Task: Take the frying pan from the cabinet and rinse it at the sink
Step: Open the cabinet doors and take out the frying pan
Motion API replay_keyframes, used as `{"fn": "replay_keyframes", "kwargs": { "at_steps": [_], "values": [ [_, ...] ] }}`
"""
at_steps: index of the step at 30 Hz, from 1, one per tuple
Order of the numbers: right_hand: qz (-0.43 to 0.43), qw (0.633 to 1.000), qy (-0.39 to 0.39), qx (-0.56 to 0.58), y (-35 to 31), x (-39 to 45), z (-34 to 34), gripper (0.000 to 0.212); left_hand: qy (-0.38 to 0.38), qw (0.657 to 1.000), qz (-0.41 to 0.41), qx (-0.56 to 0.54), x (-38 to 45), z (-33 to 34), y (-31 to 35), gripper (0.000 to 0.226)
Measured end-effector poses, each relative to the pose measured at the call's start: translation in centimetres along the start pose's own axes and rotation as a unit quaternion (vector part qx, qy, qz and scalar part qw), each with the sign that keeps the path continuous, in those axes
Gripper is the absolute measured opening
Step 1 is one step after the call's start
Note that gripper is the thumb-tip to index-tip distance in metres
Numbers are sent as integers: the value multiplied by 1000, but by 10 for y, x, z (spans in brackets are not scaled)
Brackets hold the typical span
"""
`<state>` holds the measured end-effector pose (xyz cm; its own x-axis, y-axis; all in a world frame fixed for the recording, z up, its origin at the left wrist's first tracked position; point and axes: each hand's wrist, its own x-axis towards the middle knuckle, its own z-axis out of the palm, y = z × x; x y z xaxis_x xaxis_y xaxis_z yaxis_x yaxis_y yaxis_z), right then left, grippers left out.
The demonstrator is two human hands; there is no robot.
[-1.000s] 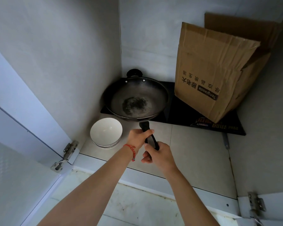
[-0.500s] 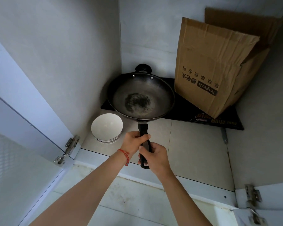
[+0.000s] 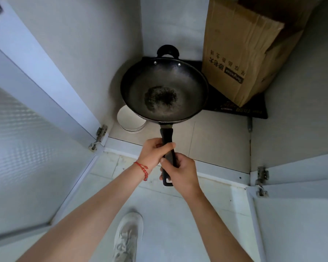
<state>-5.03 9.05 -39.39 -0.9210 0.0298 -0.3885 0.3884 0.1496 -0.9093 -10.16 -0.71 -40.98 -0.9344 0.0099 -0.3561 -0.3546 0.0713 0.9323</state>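
The frying pan (image 3: 165, 91) is a dark round pan with a rough black patch at its centre, a long black handle and a small loop handle at the far side. It hangs in the air over the cabinet floor (image 3: 216, 140), level, its bowl inside the cabinet. My left hand (image 3: 153, 154), with a red string at the wrist, grips the handle higher up. My right hand (image 3: 180, 172) grips the handle just below it, near the end. Both hands are at the cabinet's front edge.
A stack of white bowls (image 3: 129, 120) sits under the pan's left rim. A black induction cooker (image 3: 235, 108) lies at the back with a cardboard box (image 3: 240, 53) on it. Open cabinet doors (image 3: 27, 157) flank both sides. My shoe (image 3: 127, 237) stands on the floor.
The pan has been lifted off the induction cooker and drawn toward the cabinet's front; it now covers part of the bowls. Both hands kept their grip and moved back with it.
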Motion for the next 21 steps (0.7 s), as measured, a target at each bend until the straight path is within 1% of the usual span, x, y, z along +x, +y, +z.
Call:
{"fn": "replay_keyframes", "kwargs": {
  "at_steps": [5,9,15,18,21],
  "values": [
    [35,999,-10,27,-32,-69,-4,14,4,999,-37,10,-67,-6,33,30],
    [54,998,-7,13,-57,-125,-12,19,1,998,-63,20,-126,-6,65,27],
    [86,996,-11,9,-100,-217,-25,20,-5,994,-106,31,-217,-5,108,39],
    [108,994,-14,11,-120,-262,-30,19,-13,992,-124,23,-259,-6,126,38],
    [111,994,-10,9,-139,-303,-31,22,-32,990,-135,35,-297,-9,142,35]
  ]
}}
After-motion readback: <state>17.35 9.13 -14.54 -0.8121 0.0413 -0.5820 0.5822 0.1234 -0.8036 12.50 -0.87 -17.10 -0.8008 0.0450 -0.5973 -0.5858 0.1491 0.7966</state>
